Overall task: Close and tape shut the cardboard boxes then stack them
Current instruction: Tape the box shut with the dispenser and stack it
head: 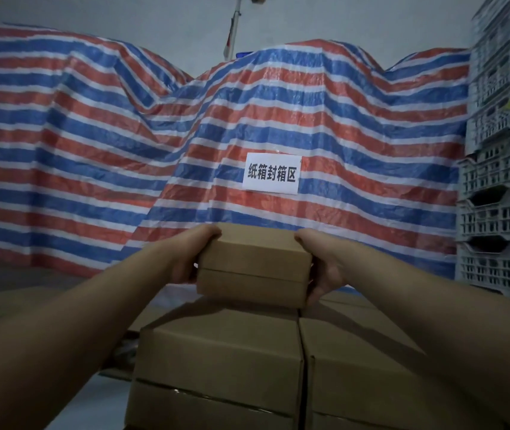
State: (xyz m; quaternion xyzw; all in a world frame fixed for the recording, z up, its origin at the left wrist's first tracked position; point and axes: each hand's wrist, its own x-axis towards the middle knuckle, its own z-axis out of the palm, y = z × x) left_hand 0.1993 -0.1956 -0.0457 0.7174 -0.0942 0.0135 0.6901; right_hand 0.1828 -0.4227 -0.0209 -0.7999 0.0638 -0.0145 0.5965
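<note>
Striped tarpaulin (92,144) in red, blue and white hangs across the whole background, draped over bulky shapes, with a pale wall above it. Pinned to the tarpaulin near the middle is a white paper sign (271,173) with black printed characters. Grey plastic crates (502,169) stand stacked along the right edge.

Both bare forearms reach forward from the bottom corners and converge on a small closed cardboard box (253,268), which is held up in front of the tarpaulin, just below the sign. The left hand (185,259) grips the box's left end: its fingers curl over the far top corner while the rest of the hand lies against the side. The right hand (325,268) mirrors this on the right end, fingers hooked over the far top corner, palm and thumb pressed to the side and lower edge. The box sits level between them, with a horizontal seam running across its near face.

Below the held box, and apart from it, lie more closed cardboard boxes (222,361) stacked in two side-by-side columns, touching along a dark vertical gap. A glossy line that may be tape shows across the front of the lower left one. Flattened cardboard (15,305) lies at the left, in dim light.
</note>
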